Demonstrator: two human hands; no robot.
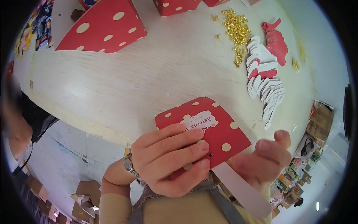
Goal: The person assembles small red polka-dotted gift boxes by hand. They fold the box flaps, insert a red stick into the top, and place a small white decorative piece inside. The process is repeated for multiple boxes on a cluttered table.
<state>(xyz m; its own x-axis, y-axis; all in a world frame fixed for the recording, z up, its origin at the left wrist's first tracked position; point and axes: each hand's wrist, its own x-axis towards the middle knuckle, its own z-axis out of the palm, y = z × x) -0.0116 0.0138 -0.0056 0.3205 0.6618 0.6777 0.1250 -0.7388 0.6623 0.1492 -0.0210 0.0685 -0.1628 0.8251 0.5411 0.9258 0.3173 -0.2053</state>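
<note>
My left hand (173, 160) is closed on a red paper box piece (225, 125) with cream polka dots and a white label, its fingers lying across the front. A small dark hole shows near the piece's lower corner. From that corner a white card strip (242, 188) with a rounded end sticks out toward my body; how it joins the piece is hidden. My right hand (261, 160) is beside the strip and the piece's right edge, its fingers bent and smeared by motion. Whether anything is between those fingers I cannot make out.
Gold paper fasteners (236, 31) lie heaped at the far right of the table (112, 82). White card strips (266, 80) and red card pieces (276, 43) are fanned beside them. Large red dotted boxes (108, 28) stand at the back. Another person's arm (16, 130) is at the left edge.
</note>
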